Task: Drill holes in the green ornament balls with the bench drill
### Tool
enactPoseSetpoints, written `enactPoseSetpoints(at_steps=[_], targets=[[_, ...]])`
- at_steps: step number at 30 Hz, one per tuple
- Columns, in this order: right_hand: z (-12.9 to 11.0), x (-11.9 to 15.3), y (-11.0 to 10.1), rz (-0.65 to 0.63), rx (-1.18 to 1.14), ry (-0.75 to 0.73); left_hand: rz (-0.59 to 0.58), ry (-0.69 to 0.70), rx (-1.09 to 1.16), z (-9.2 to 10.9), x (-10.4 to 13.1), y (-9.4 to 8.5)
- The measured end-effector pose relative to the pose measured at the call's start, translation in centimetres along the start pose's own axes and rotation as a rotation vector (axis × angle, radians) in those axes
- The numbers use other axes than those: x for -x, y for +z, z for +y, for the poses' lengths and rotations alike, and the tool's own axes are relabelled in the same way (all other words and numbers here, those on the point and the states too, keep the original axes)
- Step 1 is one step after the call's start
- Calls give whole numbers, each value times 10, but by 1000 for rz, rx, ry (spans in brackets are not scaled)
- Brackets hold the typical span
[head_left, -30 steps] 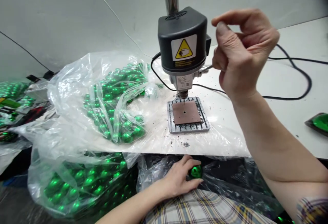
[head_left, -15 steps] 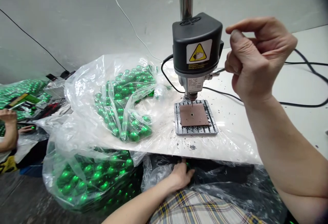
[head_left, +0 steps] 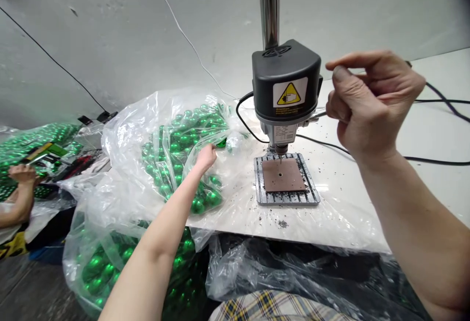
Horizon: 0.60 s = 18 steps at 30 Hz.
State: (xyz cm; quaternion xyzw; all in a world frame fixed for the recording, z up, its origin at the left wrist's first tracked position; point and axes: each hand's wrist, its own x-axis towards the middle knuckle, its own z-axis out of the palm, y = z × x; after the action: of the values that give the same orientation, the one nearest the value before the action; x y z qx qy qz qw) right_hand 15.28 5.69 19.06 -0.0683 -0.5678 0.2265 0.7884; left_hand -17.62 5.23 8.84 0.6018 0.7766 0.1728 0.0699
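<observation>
My left hand [head_left: 206, 156] reaches over the clear plastic bag [head_left: 127, 120] of shiny green balls [head_left: 179, 140] on the table. Its fingers are curled together beside a green ball [head_left: 221, 143]; what they hold, if anything, is hidden. To the right of the black drill press [head_left: 288, 79], my right hand [head_left: 370, 101] is raised and closed, thumb against forefinger. I cannot make out anything inside it. Below the drill bit [head_left: 281, 160], a brown square plate [head_left: 288, 181] with a small hole lies on the slotted metal base [head_left: 261, 197].
Dark shavings [head_left: 282, 223] are scattered on the white table [head_left: 343, 213]. A black cable [head_left: 436, 159] runs along its right side. Plastic sheeting [head_left: 235, 267] hangs at the front edge. At far left, another person's hand [head_left: 24, 174] is near more green balls [head_left: 55, 132].
My left hand has moved from below the table's front edge up and left to the green balls. My right hand keeps its closed pose by the drill press. The view has tilted up slightly.
</observation>
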Motion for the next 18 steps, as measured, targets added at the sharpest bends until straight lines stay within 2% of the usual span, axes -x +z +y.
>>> enactPoseSetpoints(at_steps=[4,10,12,15,18], targets=[[-2,1,-1,-2,43,36,-5,62,-95,-6,-37,26],[-5,2,0,4,28,34,-31,118,-117,-4,-59,37],[-6,2,0,-4,11,31,-26,152,-89,-6,-58,34],[-6,2,0,-6,3,38,-16,203,-4,-10,-44,25],[-6,2,0,-16,-15,35,20,130,325,-14,-17,12]])
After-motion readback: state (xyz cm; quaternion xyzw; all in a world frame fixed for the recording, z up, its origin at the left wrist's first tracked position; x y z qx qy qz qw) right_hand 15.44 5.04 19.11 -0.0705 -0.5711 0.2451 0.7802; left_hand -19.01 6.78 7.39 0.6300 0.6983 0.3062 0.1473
